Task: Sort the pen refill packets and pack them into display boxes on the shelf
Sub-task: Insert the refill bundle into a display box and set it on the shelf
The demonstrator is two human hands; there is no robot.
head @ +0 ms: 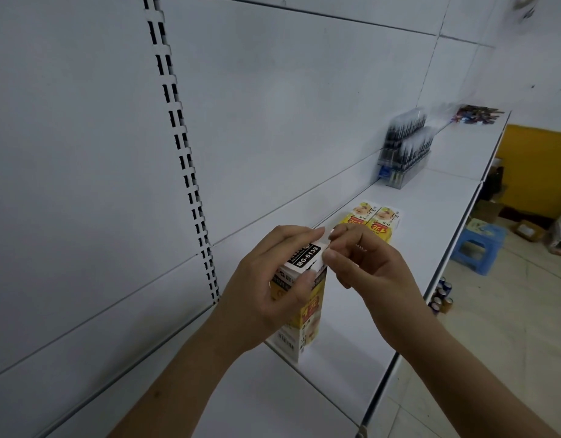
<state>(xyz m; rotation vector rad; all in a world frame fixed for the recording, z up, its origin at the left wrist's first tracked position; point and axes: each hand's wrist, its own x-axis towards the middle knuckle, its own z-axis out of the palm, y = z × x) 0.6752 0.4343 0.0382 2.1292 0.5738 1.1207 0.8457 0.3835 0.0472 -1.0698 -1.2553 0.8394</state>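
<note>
Left hand (269, 286) grips the display box (299, 314) while right fingers (331, 252) pinch its flap (318, 240); yanking could tear it.

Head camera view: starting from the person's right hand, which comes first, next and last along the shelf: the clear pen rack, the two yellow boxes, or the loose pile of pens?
1. Yellow boxes, just behind the right hand.
2. Clear pen rack, farther along, against the wall.
3. Pile of pens, at the far end.
</note>
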